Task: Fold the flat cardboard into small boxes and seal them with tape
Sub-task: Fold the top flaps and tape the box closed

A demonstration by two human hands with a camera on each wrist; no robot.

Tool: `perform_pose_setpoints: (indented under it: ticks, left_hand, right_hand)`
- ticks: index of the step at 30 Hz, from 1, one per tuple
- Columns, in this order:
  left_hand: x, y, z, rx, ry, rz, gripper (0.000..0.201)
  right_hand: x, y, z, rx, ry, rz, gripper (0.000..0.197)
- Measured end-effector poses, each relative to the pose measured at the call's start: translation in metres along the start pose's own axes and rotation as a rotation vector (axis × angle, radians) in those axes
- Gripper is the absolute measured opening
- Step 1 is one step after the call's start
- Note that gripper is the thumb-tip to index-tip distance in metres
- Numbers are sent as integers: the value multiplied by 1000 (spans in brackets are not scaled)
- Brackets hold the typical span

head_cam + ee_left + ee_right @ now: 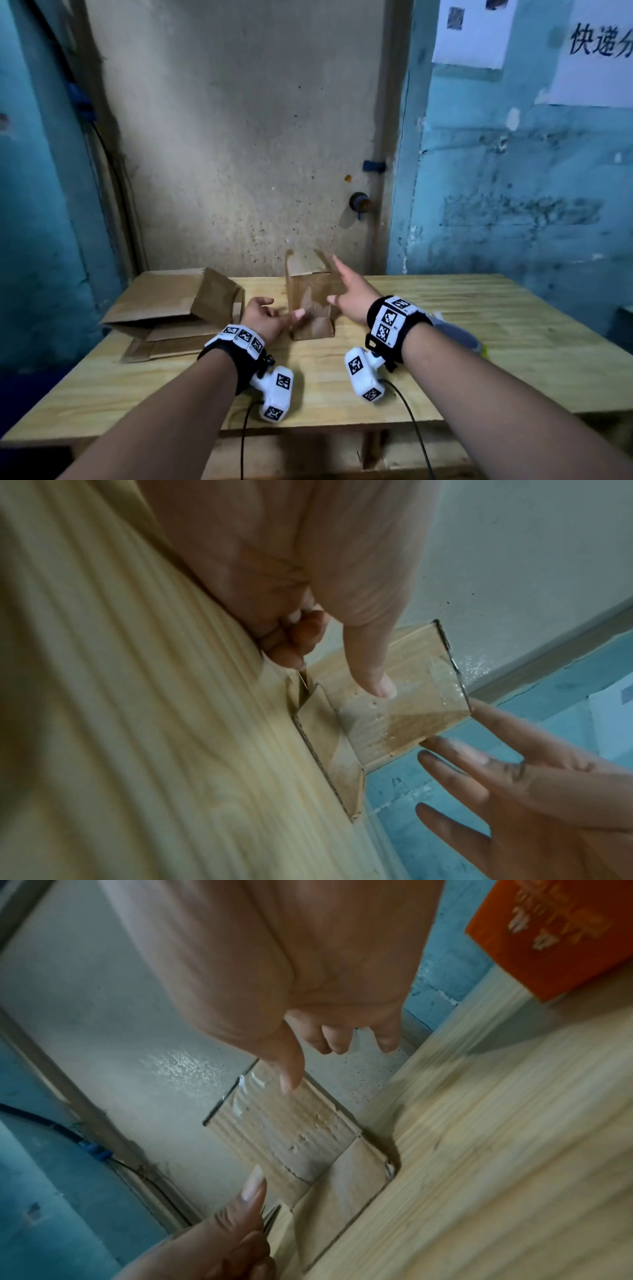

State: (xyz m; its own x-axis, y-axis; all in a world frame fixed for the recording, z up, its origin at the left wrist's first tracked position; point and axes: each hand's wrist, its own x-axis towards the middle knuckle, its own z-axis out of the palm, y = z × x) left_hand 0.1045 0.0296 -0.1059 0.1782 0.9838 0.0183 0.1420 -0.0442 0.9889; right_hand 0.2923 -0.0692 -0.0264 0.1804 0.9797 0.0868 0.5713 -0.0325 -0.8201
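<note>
Small brown taped cardboard box (310,301) upright mid wooden table (445,342). Left hand (265,317) at its 8 o'clock, thumb touching, fingers loose. Right hand (349,294) at 3 o'clock, fingers spread, gripping nothing. Flat brown cardboard pile (164,311) at 9 o'clock.

Taped brown box (310,301) upright beside flat cardboard (164,308)

Dim, bluish light — wrist views motion-blurred, head view bowed at its edges.
</note>
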Motion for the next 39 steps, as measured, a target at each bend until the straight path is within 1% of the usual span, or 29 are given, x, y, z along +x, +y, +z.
perform_pose_setpoints:
  ticks: [2, 5, 6, 7, 8, 9, 11, 12, 13, 14, 15, 17, 18, 19, 20, 21, 23, 24, 26, 27, 28, 30, 31, 33, 35, 37, 38, 39]
  left_hand:
    - [-3, 0, -6, 6, 34, -18, 91]
    - [-9, 2, -10, -5, 115, -61, 75]
    - [-9, 0, -10, -21, 128, -57, 77]
    - [-4, -6, -8, -19, 141, -64, 88]
    - [-5, -7, -5, -25, 126, -78, 98]
    - [-14, -1, -2, -57, 111, -75, 95]
    - [-30, 11, 1, -55, 107, -111, 69]
    - [-39, 19, 1, -43, 109, -124, 61]
    - [-42, 24, 1, -11, 79, -152, 54]
    - [-41, 26, 1, -63, 56, -184, 47]
    - [-37, 26, 1, -98, 55, -204, 46]
    - [-41, 38, 10, -131, 5, -250, 58]
    - [-51, 46, 15, -184, -18, -222, 54]
    - [-59, 47, 21, -213, -33, -233, 44]
    - [-66, 47, 27, -257, -72, -249, 39]
    - [-78, 51, 34, -279, -125, -273, 37]
    - [-91, 50, 49, -328, -234, -288, 37]
    - [-95, 50, 56, -339, -288, -297, 38]
    - [-101, 48, 66, -334, -355, -311, 41]
    - [-105, 47, 69, -314, -374, -310, 40]
    - [-107, 46, 71, -283, -377, -304, 39]
    - [-106, 41, 68, -215, -333, -273, 44]
    - [-102, 39, 64, -201, -303, -258, 47]
    - [-99, 36, 57, -202, -293, -224, 49]
    - [-98, 27, 48, -241, -309, -191, 55]
    - [-103, 24, 43, -321, -265, -178, 43]
    - [-104, 21, 41, -358, -259, -171, 42]
    - [-106, 19, 39, -383, -265, -159, 51]
  right_hand:
    - [-9, 0, -2, -7, 27, 1, 93]
    - [-22, 3, 1, 10, 80, 8, 83]
    - [-26, 3, 3, 23, 105, 17, 76]
    - [-30, 2, 4, 35, 140, 29, 68]
    - [-34, 0, 5, 40, 179, 42, 60]
    - [-38, -2, 5, 45, 216, 56, 53]
    - [-46, -4, 3, 12, 297, 87, 43]
    - [-53, -6, 0, -32, 337, 112, 39]
    - [-59, -7, -4, -89, 370, 138, 37]
    - [-66, -6, -9, -154, 390, 162, 36]
    - [-74, -4, -14, -235, 398, 187, 37]
    - [-92, -3, -28, -444, 394, 250, 45]
    - [-99, -1, -34, -527, 397, 282, 49]
    - [-104, 3, -40, -576, 394, 325, 54]
    - [-107, 10, -44, -586, 388, 373, 59]
    - [-108, 17, -48, -578, 380, 417, 63]
    - [-116, 27, -53, -574, 373, 452, 60]
    - [-121, 30, -55, -580, 372, 447, 54]
    - [-129, 33, -57, -599, 361, 417, 46]
    - [-133, 34, -57, -620, 338, 408, 47]
    - [-137, 36, -56, -642, 300, 407, 53]
    - [-140, 42, -54, -680, 233, 374, 66]
    - [-140, 45, -52, -671, 219, 337, 68]
    - [-138, 47, -49, -584, 212, 239, 66]
    - [-134, 45, -42, -445, 186, 137, 56]
    - [-133, 43, -33, -324, 160, 63, 44]
    - [-133, 41, -27, -268, 154, 29, 40]
    - [-131, 41, -20, -218, 159, 5, 36]
